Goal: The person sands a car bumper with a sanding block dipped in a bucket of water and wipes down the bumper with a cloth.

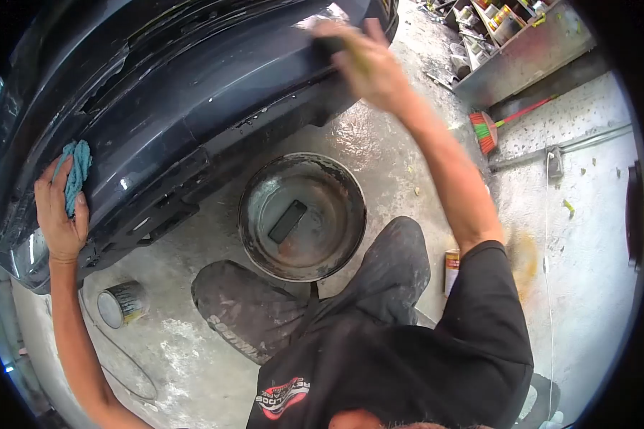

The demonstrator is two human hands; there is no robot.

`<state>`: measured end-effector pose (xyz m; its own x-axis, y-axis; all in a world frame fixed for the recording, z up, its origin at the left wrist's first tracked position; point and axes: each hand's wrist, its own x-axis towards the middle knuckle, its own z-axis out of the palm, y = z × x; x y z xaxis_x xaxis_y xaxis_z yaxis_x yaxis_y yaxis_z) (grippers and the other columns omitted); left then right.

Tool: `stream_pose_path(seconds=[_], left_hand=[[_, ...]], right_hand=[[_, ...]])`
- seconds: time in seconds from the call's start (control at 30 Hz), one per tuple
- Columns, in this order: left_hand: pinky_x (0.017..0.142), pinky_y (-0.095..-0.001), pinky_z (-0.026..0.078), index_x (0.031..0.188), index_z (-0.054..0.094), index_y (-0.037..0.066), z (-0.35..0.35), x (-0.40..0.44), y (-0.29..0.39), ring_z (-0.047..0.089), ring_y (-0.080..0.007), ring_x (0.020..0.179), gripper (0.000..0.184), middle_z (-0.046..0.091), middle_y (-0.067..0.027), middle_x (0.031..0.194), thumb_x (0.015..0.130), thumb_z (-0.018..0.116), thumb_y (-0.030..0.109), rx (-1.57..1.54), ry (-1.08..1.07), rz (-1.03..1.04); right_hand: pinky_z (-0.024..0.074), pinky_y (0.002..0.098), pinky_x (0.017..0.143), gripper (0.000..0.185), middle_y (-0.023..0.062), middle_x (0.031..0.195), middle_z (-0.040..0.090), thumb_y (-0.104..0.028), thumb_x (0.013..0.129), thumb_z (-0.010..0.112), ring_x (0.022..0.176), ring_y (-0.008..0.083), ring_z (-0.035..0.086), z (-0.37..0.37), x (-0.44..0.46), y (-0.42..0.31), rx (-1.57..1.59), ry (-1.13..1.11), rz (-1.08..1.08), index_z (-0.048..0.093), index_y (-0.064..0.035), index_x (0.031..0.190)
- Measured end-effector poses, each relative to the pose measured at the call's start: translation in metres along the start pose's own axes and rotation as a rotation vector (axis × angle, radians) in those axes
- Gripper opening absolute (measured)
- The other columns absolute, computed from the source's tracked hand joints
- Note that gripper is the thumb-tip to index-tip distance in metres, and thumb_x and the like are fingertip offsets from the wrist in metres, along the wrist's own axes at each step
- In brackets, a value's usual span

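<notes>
A dark car bumper (257, 79) stretches across the upper left, its surface wet and glossy. My left hand (61, 214) presses a teal cloth (77, 171) against the bumper's left end, fingers closed over it. At the bumper's right end, my right hand (379, 71) is blurred by motion. It grips a yellowish and dark block (356, 53), whose exact kind I cannot make out. Below the bumper, between my knees, stands a round metal basin (304, 274) with a little cloudy water. A dark rectangular block (288, 221) lies inside it.
An open paint can (122, 305) lies tipped at lower left near a thin cable. Another can (451, 268) stands beside my right leg. A broom (485, 132) leans by the right wall, below shelving (526, 43) crowded with cans. The concrete floor is wet in places.
</notes>
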<state>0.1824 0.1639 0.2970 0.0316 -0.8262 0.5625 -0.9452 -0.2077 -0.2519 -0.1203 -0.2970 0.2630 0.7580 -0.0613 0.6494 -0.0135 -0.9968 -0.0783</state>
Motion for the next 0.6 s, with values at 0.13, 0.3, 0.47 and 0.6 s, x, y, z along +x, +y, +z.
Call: stream_pose_path(seconds=[0.13, 0.3, 0.47, 0.6], left_hand=[[0.107, -0.046, 0.045, 0.138, 0.062, 0.0, -0.001, 0.001, 0.002, 0.06, -0.0418, 0.122, 0.044, 0.061, -0.0258, 0.139, 0.096, 0.061, 0.014, 0.0, -0.025, -0.048], [0.11, -0.0468, 0.043, 0.14, 0.061, -0.002, -0.004, -0.001, 0.001, 0.058, -0.0423, 0.126, 0.046, 0.06, -0.0259, 0.14, 0.097, 0.06, 0.014, 0.035, -0.045, -0.025], [0.111, -0.0474, 0.042, 0.14, 0.06, -0.003, 0.0, -0.005, -0.006, 0.058, -0.0424, 0.127, 0.046, 0.06, -0.0257, 0.14, 0.097, 0.06, 0.013, 0.028, -0.046, 0.011], [0.111, -0.0474, 0.042, 0.141, 0.061, -0.001, 0.0, -0.005, -0.004, 0.058, -0.0411, 0.127, 0.047, 0.06, -0.0251, 0.142, 0.096, 0.061, 0.014, 0.009, -0.048, -0.029]], right_hand=[[0.0409, 0.0627, 0.112, 0.036, 0.0181, 0.138, 0.066, -0.022, 0.098, 0.067, 0.131, 0.0356, 0.061, 0.028, 0.003, -0.027, -0.111, 0.17, -0.182, 0.066, -0.0017, 0.128], [0.0359, 0.0636, 0.117, 0.034, 0.0107, 0.136, 0.065, -0.03, 0.093, 0.069, 0.134, 0.0278, 0.06, 0.062, 0.018, -0.125, 0.201, 0.191, -0.289, 0.068, -0.0123, 0.123], [0.037, 0.0592, 0.114, 0.04, 0.0044, 0.138, 0.069, -0.01, 0.094, 0.067, 0.131, 0.0266, 0.064, 0.004, -0.01, 0.011, -0.036, 0.126, -0.02, 0.063, -0.0143, 0.134], [0.0351, 0.0625, 0.115, 0.042, 0.0166, 0.139, 0.067, -0.02, 0.094, 0.071, 0.134, 0.0334, 0.061, 0.031, 0.002, -0.027, 0.043, 0.217, -0.013, 0.062, -0.0171, 0.135]])
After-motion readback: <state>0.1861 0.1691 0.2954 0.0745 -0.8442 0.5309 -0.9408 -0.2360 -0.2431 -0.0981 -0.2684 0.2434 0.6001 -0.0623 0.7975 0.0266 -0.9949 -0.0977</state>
